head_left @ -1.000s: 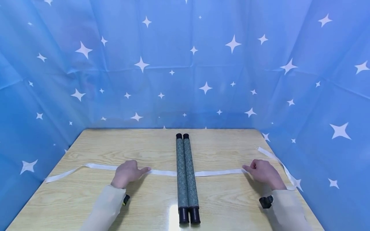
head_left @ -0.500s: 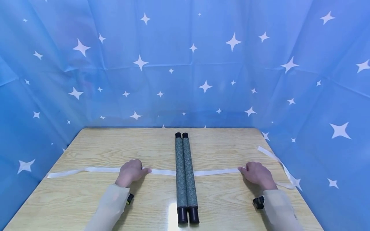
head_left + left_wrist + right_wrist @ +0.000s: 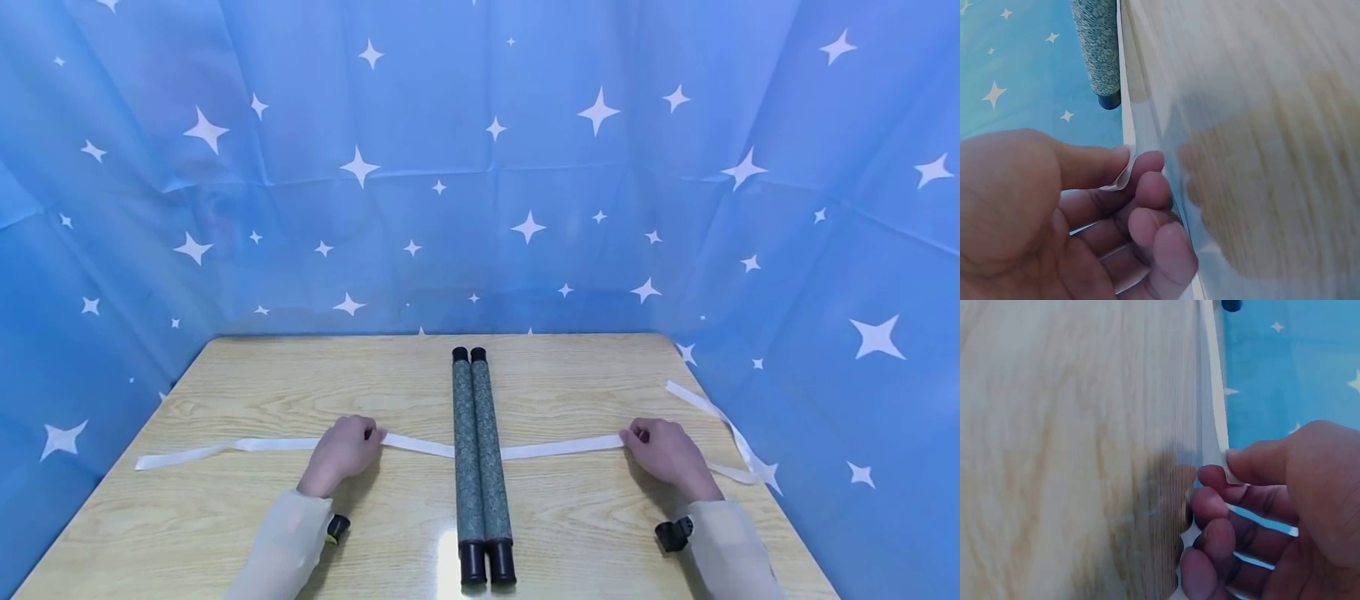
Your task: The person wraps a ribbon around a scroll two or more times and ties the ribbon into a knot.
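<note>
A rolled scroll (image 3: 468, 467), two grey-green patterned rolls side by side with dark end caps, lies lengthwise mid-table in the head view. Crossing beneath it is a long white ribbon (image 3: 420, 446). To the left of the scroll my left hand (image 3: 345, 450) pinches the ribbon between thumb and index finger; the left wrist view shows the ribbon (image 3: 1127, 128) running from the fingertips to the scroll (image 3: 1099, 53). On the other side my right hand (image 3: 663, 450) pinches the ribbon (image 3: 1217, 394) the same way, its other fingers curled. The ribbon under the scroll is hidden.
The ribbon's left tail (image 3: 180, 456) lies on the wooden table (image 3: 360, 383). Its right tail (image 3: 705, 400) bends back along the table's right edge. A blue curtain (image 3: 450, 208) with white stars surrounds the back and sides.
My left hand's thumb has drawn in and now lifts the ribbon slightly; the left tail has slid rightward. My right hand has shifted a little left, still pinching the ribbon.
</note>
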Demonstrator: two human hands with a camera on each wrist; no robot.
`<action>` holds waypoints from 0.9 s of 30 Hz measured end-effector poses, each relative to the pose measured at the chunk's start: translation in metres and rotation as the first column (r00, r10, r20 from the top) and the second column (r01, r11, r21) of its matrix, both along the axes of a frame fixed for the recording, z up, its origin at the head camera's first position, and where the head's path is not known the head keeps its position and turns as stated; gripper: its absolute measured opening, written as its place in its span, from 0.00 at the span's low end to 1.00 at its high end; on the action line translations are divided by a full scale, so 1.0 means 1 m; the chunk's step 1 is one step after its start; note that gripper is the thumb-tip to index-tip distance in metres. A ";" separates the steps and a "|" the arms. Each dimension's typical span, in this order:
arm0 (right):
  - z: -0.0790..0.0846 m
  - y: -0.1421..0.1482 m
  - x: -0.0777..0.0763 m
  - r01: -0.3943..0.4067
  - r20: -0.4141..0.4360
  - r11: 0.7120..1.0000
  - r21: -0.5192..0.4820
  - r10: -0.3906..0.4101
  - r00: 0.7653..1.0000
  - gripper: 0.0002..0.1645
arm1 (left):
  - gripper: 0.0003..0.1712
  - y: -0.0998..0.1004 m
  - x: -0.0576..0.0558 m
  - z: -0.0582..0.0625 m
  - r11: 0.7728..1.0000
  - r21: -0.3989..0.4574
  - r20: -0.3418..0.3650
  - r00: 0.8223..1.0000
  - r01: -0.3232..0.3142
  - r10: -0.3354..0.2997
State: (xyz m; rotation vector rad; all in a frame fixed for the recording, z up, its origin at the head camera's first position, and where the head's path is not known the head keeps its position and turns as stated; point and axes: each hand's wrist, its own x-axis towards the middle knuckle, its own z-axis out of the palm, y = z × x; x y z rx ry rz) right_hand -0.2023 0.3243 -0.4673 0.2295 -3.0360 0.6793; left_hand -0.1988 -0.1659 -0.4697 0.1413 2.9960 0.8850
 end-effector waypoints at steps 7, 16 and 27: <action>0.004 -0.006 -0.002 0.046 -0.049 0.991 -0.126 -0.052 0.997 0.15 | 0.21 0.004 0.000 0.006 0.992 0.122 -0.085 0.996 0.033 -0.023; 0.015 -0.019 -0.007 0.052 -0.112 0.965 -0.256 -0.083 0.990 0.17 | 0.18 0.013 -0.006 0.014 0.971 0.231 -0.212 0.977 0.065 -0.015; 0.039 -0.049 -0.016 -0.019 -0.144 0.920 -0.392 -0.041 0.989 0.20 | 0.10 0.029 -0.013 0.026 0.896 0.434 -0.299 0.953 0.097 0.042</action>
